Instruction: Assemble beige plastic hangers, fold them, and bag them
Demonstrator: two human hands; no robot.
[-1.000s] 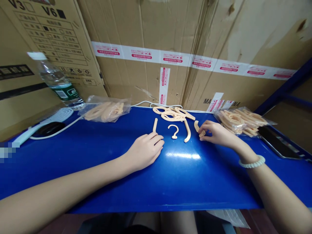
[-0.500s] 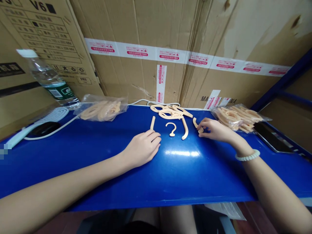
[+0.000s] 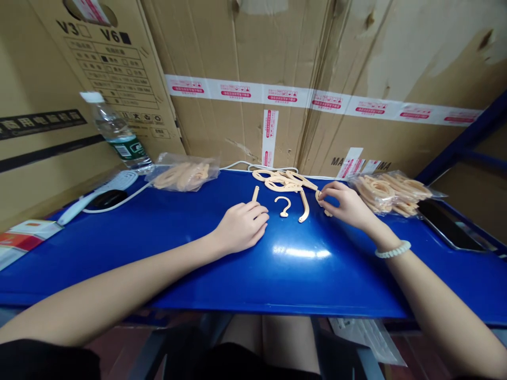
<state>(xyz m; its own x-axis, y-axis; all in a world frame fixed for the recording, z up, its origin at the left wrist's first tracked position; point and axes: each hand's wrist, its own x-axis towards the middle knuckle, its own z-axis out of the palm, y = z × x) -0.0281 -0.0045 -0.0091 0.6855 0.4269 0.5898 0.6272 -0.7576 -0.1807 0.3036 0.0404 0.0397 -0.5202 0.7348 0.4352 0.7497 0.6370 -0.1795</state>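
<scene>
My left hand [image 3: 242, 227] rests knuckles-up on the blue table [image 3: 206, 264], fingers curled, its fingertips on the lower end of a straight peach plastic piece [image 3: 255, 193]. My right hand [image 3: 345, 205] pinches a short curved peach piece [image 3: 318, 197] between thumb and fingers, low over the table. Between the hands lie a small peach hook [image 3: 282, 205] and a long curved piece [image 3: 304, 206]. A loose pile of peach parts [image 3: 283, 181] sits just behind them.
Bags of peach parts lie at back left [image 3: 184, 173] and at right [image 3: 390, 191]. A water bottle [image 3: 118, 133], a white cable and fan-like device [image 3: 99, 191], a black phone [image 3: 451, 226] and a small box [image 3: 24, 235] are around. Cardboard boxes [image 3: 277, 79] wall the back.
The view shifted, bringing the small box into sight at left. My right hand moved slightly up and left with the short curved piece. My left hand stayed in place.
</scene>
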